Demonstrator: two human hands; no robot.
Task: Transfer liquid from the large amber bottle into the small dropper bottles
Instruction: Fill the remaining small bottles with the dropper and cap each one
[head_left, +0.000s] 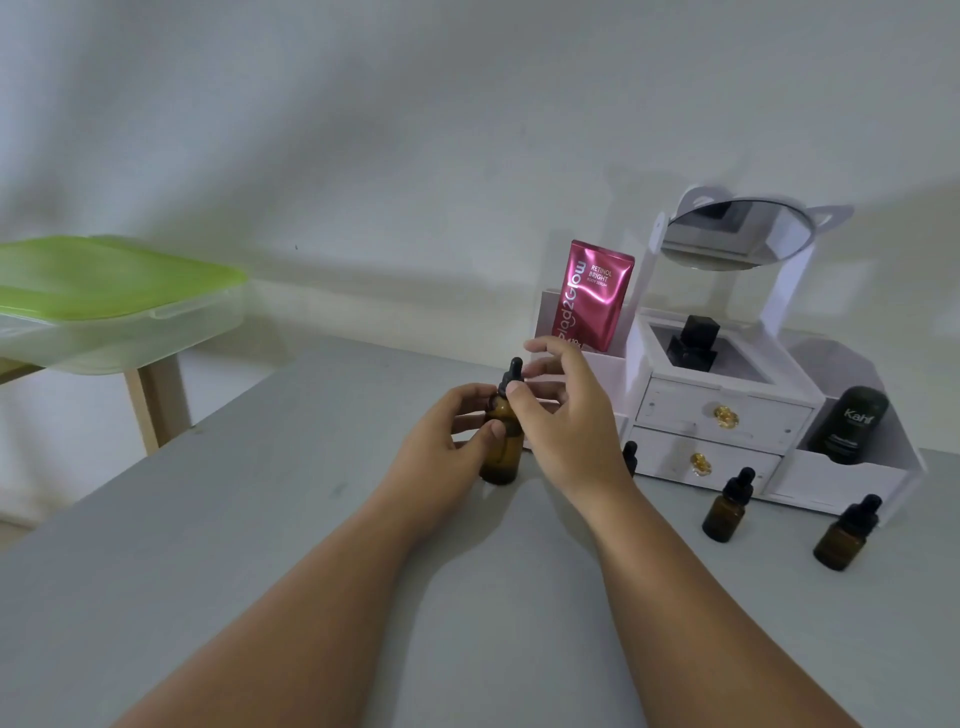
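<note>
Here, my left hand (441, 431) grips the large amber bottle (501, 457) upright — my right hand (566, 410) pinches its dropper cap (514, 369).

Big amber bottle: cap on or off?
On. The black dropper cap sits on the neck of the large amber bottle; the right hand pinches its collar, the left hand grips the body.

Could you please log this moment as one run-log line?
left hand: holds large amber bottle; right hand: pinches its dropper cap; small dropper bottles: capped
</note>
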